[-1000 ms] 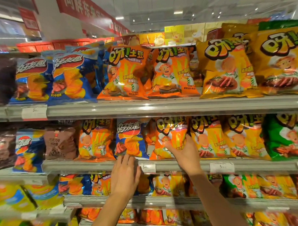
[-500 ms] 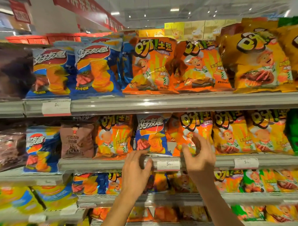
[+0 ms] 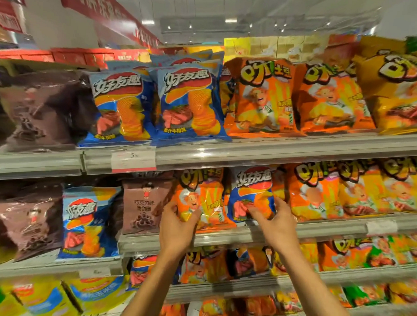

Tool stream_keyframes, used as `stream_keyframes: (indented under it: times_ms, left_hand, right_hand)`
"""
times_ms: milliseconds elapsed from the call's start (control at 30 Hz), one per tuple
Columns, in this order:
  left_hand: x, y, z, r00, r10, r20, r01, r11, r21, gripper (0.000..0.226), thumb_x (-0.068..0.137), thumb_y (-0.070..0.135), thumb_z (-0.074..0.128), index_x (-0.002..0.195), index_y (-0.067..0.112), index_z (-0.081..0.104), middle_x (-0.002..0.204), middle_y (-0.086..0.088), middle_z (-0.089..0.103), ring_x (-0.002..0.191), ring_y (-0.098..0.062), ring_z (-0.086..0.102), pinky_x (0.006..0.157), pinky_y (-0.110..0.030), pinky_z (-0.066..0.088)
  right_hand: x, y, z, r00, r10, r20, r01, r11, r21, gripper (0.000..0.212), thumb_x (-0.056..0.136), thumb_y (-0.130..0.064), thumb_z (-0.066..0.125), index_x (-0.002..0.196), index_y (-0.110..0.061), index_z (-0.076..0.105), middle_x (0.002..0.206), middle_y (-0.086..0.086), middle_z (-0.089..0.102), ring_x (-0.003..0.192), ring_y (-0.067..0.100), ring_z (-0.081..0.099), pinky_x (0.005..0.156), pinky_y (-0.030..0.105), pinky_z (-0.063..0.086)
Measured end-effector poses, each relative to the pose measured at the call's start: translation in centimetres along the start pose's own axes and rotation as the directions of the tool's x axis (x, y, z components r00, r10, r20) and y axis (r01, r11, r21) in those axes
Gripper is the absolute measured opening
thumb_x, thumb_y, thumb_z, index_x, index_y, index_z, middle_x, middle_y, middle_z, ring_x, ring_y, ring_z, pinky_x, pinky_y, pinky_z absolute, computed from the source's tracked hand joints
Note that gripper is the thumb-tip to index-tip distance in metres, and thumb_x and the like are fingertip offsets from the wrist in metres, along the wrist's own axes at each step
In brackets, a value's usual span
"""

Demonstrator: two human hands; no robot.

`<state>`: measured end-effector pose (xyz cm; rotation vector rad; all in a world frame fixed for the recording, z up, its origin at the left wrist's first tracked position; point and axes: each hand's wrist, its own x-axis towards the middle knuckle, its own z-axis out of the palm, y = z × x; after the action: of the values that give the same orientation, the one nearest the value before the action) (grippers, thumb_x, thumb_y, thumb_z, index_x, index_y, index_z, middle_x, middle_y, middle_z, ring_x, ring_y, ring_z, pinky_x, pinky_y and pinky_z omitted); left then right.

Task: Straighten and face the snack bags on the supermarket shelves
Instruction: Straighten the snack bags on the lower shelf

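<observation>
Both arms reach up to the middle shelf (image 3: pixel 229 236): the left hand (image 3: pixel 175 230) grips the lower corner of an orange bag (image 3: pixel 201 198), while the right hand (image 3: pixel 277 226), just beside it, clasps the bottom of a blue bag (image 3: pixel 253 191).

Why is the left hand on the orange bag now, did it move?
Yes. The left hand went up from below the shelf rail and now grips the orange snack bag, left of the blue chip bag.
</observation>
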<state>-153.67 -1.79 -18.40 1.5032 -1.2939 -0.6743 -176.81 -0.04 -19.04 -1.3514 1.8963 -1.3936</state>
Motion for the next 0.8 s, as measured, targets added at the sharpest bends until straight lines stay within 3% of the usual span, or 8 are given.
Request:
stream_keyframes:
  times_ms: [167,200,267,300,433,567,667,800]
  left_hand:
    - [2.7,0.2,0.6,0.981,-0.105,0.163,0.122,0.987,-0.1,0.075,0.065,0.041,0.091,0.122,0.019,0.049,0.106,0.007,0.065,0.096,-0.013,0.063,0.09,-0.037,0.049]
    - [3.2,0.2,0.8,0.974,-0.1,0.203,0.125,0.986,-0.112,0.071,0.063,0.039,0.093,0.117,0.013,0.055,0.101,0.002,0.069,0.092,-0.016,0.066,0.09,-0.039,0.051]
    - [4.0,0.0,1.1,0.968,-0.043,0.247,0.072,0.991,-0.112,0.046,0.063,0.031,0.094,0.096,0.012,0.066,0.086,-0.002,0.074,0.083,-0.018,0.07,0.084,-0.038,0.054]
    - [4.3,0.0,1.2,0.968,-0.018,0.249,0.048,0.992,-0.116,0.038,0.064,0.028,0.094,0.088,0.015,0.067,0.081,0.0,0.074,0.079,-0.016,0.071,0.08,-0.036,0.055]
    - [4.9,0.4,1.3,0.967,-0.057,0.246,0.101,0.981,-0.167,0.046,0.061,0.024,0.095,0.099,0.023,0.068,0.086,0.008,0.076,0.086,-0.006,0.072,0.071,-0.018,0.053]
    - [5.4,0.2,1.4,0.958,-0.087,0.275,0.15,0.965,-0.218,0.042,0.066,0.013,0.092,0.084,0.032,0.059,0.062,0.033,0.066,0.06,0.017,0.062,0.046,-0.002,0.043]
    - [5.6,0.2,1.4,0.948,-0.101,0.301,0.172,0.961,-0.219,0.037,0.066,0.016,0.092,0.091,0.027,0.067,0.074,0.02,0.074,0.063,0.014,0.065,0.049,-0.004,0.045]
    - [5.5,0.3,1.0,0.949,-0.103,0.298,0.17,0.963,-0.208,0.039,0.067,0.022,0.092,0.098,0.027,0.069,0.094,0.01,0.072,0.076,0.004,0.068,0.057,-0.009,0.048]
  right_hand:
    - [3.0,-0.9,-0.2,0.992,0.049,0.119,-0.052,0.998,0.023,0.093,0.074,-0.05,0.085,0.146,-0.009,0.043,0.143,0.01,0.057,0.134,0.027,0.052,0.111,0.047,0.044]
    - [3.6,-1.0,-0.2,0.989,0.068,0.129,-0.073,0.997,0.036,0.09,0.073,-0.048,0.087,0.145,-0.012,0.045,0.142,0.007,0.057,0.131,0.02,0.055,0.108,0.04,0.048]
    - [4.6,-1.2,-0.1,0.985,0.084,0.15,-0.098,0.992,0.083,0.072,0.069,-0.043,0.091,0.126,-0.028,0.049,0.124,-0.001,0.062,0.105,-0.002,0.065,0.085,0.016,0.052]
    - [5.2,-1.2,0.1,0.98,0.093,0.178,-0.11,0.99,0.092,0.072,0.067,-0.043,0.093,0.119,-0.03,0.045,0.119,-0.004,0.063,0.097,-0.002,0.064,0.079,0.013,0.049]
    - [7.0,-0.7,1.2,0.954,0.165,0.251,-0.184,0.981,0.054,0.097,0.059,-0.049,0.095,0.13,-0.018,0.037,0.128,0.0,0.06,0.108,0.015,0.06,0.086,0.025,0.049]
    - [7.4,-0.5,1.9,0.96,0.18,0.217,-0.186,0.983,0.007,0.109,0.053,-0.054,0.096,0.14,-0.016,0.042,0.13,0.0,0.064,0.122,0.024,0.061,0.102,0.038,0.051]
    - [7.7,-0.5,2.0,0.966,0.183,0.183,-0.18,0.983,-0.033,0.096,0.056,-0.054,0.095,0.132,-0.018,0.051,0.12,-0.001,0.068,0.115,0.024,0.065,0.099,0.04,0.053]
    - [6.9,-1.8,2.0,0.979,0.158,0.126,-0.137,0.978,-0.158,0.094,0.062,-0.06,0.089,0.134,-0.012,0.052,0.126,0.007,0.066,0.117,0.03,0.062,0.091,0.041,0.054]
